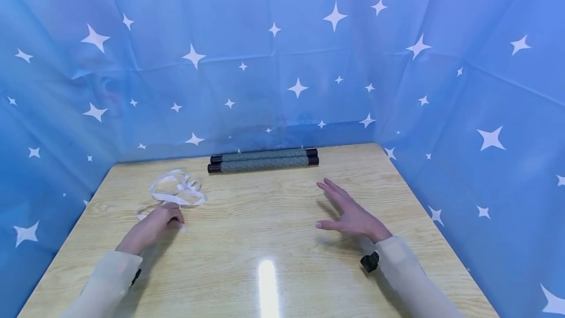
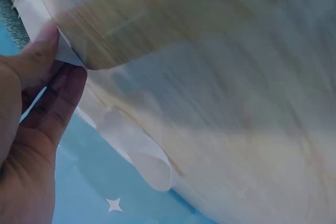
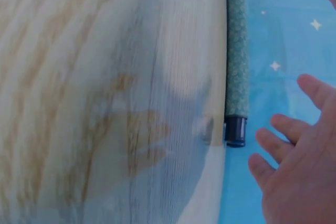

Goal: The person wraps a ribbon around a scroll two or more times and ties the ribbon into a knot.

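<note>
A loose, looped white ribbon [image 1: 176,195] lies at the left of the wooden table. My left hand [image 1: 155,225] pinches one part of it between thumb and fingers, low over the tabletop; in the left wrist view the pinched ribbon [image 2: 37,17] shows flat beside the thumb. To the right, my right hand [image 1: 350,215] hovers above the table with fingers spread and holds nothing. In the right wrist view, the right hand's fingers [image 3: 278,135] are extended and apart. Two scrolls [image 1: 265,161], rolled in grey-green patterned cloth with dark end knobs, lie side by side at the back.
The light wood-grain table [image 1: 234,239] reaches back to a blue curtain [image 1: 247,77] with white stars, which also hangs along both sides. A bright light reflection [image 1: 268,288] shows on the tabletop near the front.
</note>
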`<move>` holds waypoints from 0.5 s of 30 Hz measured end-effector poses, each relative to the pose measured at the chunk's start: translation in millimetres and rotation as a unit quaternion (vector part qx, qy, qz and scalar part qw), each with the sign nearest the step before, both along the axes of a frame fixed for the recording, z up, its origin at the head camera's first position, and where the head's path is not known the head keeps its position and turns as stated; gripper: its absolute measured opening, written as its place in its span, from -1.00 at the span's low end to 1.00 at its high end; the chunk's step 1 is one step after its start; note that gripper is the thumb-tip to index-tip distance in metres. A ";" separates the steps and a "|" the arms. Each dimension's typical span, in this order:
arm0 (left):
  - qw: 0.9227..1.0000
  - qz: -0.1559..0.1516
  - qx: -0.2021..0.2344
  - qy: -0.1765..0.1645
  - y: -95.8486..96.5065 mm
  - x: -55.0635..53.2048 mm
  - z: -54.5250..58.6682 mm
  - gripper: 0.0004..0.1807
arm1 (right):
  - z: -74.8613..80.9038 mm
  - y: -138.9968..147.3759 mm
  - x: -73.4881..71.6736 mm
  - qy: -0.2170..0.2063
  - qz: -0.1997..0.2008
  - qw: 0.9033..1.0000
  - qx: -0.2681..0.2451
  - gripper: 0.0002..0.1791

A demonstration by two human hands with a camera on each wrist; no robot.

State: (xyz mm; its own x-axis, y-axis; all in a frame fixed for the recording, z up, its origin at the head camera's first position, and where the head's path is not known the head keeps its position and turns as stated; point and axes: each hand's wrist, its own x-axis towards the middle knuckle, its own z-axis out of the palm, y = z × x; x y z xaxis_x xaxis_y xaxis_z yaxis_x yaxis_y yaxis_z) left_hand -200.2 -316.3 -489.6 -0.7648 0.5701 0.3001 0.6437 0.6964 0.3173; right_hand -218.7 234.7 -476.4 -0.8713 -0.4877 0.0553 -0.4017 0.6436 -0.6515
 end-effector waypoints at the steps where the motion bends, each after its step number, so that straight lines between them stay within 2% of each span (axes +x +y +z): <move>1: 1.000 0.013 -0.007 -0.001 2.6 1.6 0.0 -0.76 | 0.5 -0.7 0.2 -0.001 -0.001 1.000 -0.002 0.13; 5: 0.998 0.062 -0.017 -0.027 15.8 5.8 2.4 -0.83 | 3.4 -3.7 1.0 -0.006 -0.003 1.000 -0.009 0.11; 10: 0.990 0.117 0.012 -0.075 34.7 6.3 7.3 -0.96 | 4.7 -7.2 1.5 -0.016 -0.011 1.000 -0.018 0.09; 15: 0.987 0.132 0.046 -0.080 54.8 7.0 10.4 -0.94 | 6.1 -14.8 0.7 -0.046 -0.023 0.998 -0.042 0.06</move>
State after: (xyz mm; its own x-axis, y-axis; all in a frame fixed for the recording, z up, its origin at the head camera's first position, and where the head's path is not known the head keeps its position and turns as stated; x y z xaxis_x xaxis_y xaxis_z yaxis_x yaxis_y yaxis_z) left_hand -193.2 -261.5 -479.1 -0.9247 0.3213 0.2045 0.3806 0.7966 0.4696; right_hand -218.0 219.8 -470.4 -0.8956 -0.4447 0.0124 -0.3087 0.6010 -0.7372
